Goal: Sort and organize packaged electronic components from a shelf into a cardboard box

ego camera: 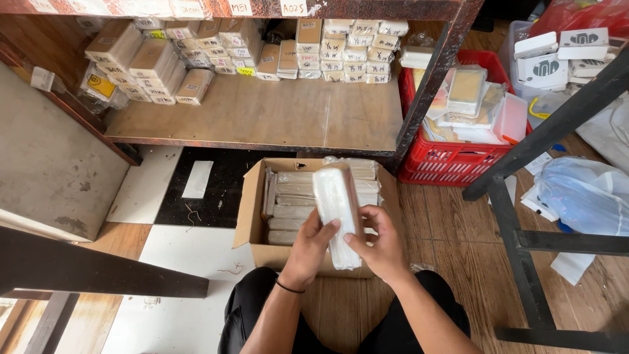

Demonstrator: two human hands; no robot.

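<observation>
- The left hand point(308, 252) and right hand point(380, 246) both grasp a plastic-wrapped stack of flat packets point(337, 213), fingers point(327, 228) closed around its lower end.
- The stack is held upright just above the open cardboard box point(252, 223).
- More wrapped packets point(291, 203) lie inside the box.
- A red crate point(452, 160) sits right of the box.

Down on the floor point(452, 223), wood boards beside black and white tiles, an open cardboard box point(251, 216) sits by a red plastic crate point(452, 164) and a pale blue plastic bag point(586, 193). Above, the wooden shelf point(275, 115) carries rows of wrapped flat packs point(154, 62).
</observation>
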